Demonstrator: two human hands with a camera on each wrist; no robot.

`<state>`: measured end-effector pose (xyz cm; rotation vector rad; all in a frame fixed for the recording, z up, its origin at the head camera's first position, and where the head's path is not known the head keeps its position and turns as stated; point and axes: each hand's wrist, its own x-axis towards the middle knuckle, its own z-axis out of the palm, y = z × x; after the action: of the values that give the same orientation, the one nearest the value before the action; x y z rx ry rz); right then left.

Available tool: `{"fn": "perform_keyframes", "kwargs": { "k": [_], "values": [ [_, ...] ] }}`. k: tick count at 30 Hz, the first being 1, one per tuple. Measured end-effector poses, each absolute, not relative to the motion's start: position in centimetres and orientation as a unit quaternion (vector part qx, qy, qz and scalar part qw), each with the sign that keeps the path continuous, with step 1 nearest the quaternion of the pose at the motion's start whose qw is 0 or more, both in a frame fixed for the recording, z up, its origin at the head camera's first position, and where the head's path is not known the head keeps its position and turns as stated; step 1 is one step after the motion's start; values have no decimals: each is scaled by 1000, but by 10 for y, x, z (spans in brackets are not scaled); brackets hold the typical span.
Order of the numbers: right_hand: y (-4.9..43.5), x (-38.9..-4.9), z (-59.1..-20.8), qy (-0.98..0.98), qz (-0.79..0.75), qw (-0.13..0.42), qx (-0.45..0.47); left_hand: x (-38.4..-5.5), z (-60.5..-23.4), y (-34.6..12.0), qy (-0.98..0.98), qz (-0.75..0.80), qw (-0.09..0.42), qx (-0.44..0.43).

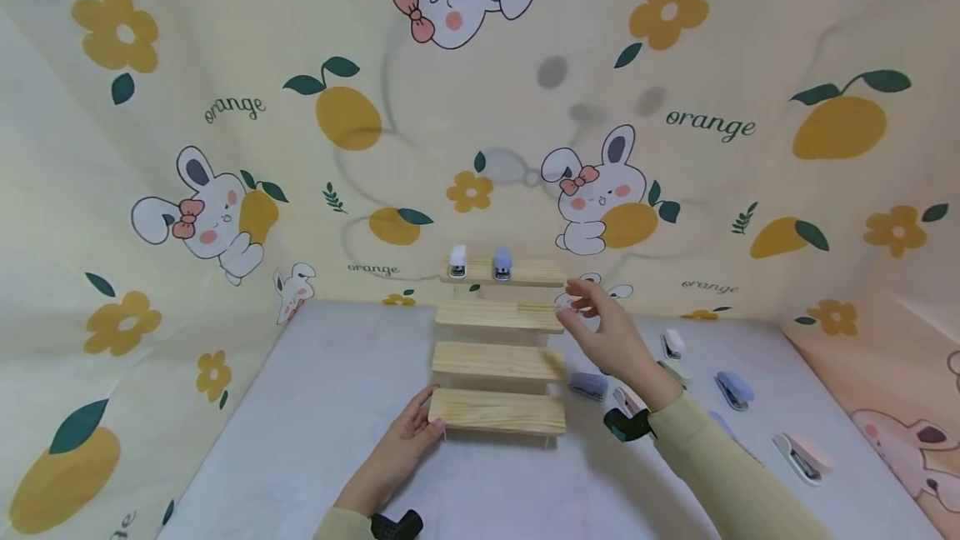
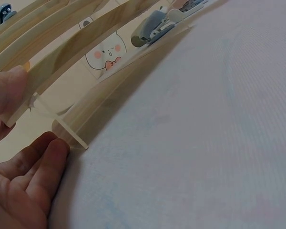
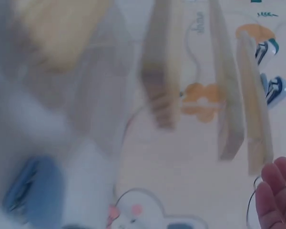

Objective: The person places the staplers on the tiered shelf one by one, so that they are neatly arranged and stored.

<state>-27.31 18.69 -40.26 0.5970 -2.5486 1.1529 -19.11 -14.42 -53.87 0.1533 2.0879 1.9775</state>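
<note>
A wooden step rack (image 1: 497, 411) has several tiers of pale boards on clear supports. My left hand (image 1: 397, 452) holds the left end of its lowest board, the thumb (image 2: 7, 90) against the board and the other fingers lower down near the clear support (image 2: 62, 121). On the top board, a white mini stapler (image 1: 457, 261) stands left of a blue stapler (image 1: 502, 263). My right hand (image 1: 611, 340) is raised at the right ends of the upper boards. Its fingers (image 3: 276, 191) are loosely bent with nothing in them, close to a board's end in the right wrist view.
Several more staplers lie on the table right of the rack, among them a dark blue one (image 1: 588, 386), a white one (image 1: 672, 343), another blue one (image 1: 735, 390) and a pink one (image 1: 804, 457). A printed cloth backdrop (image 1: 480, 107) rises behind the table.
</note>
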Motion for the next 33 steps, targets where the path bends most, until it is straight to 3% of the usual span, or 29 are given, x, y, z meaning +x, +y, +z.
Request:
{"fn": "perform_keyframes", "kwargs": {
  "k": [16,25,33],
  "values": [
    [264,-223,-467,-925,350,58,133,-192,-540,-144,719,680,134,46],
    [280,-225,-488,-924,354,50,133,-191,-542,-144,717,682,134,49],
    [281,-223,-494,-931,350,4,101,-191,-540,-144,707,691,136,56]
  ]
}}
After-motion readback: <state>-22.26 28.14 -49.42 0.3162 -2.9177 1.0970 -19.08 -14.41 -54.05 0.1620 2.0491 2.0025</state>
